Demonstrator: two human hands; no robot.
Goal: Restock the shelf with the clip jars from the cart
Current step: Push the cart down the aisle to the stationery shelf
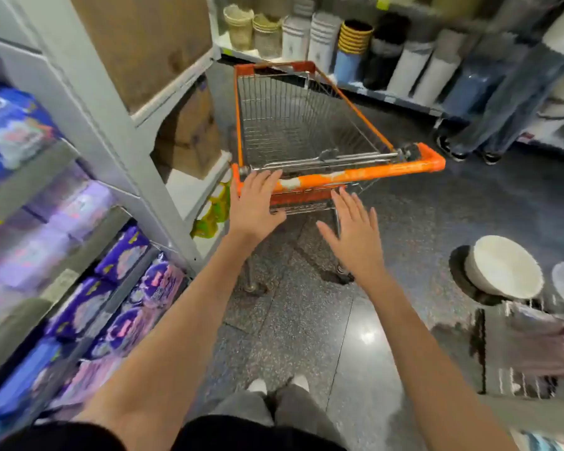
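Both bare arms reach forward over the dark speckled floor (306, 336). Left hand (254, 206) has straight fingers (267, 180) laid on the left end of the cart's orange handle (355, 172), holding nothing. Right hand (355, 232) is spread flat just short of the handle, fingers straight, not touching, holding nothing. Cart (306, 125) basket is bare wire; no clip jars visible in it or anywhere in view. Grey shelf (88, 102) at left carries purple and blue packs (124, 255). Far shelf beyond the cart holds rolled mats (323, 37). Another person's jeans-clad legs (501, 102) stand at far right.
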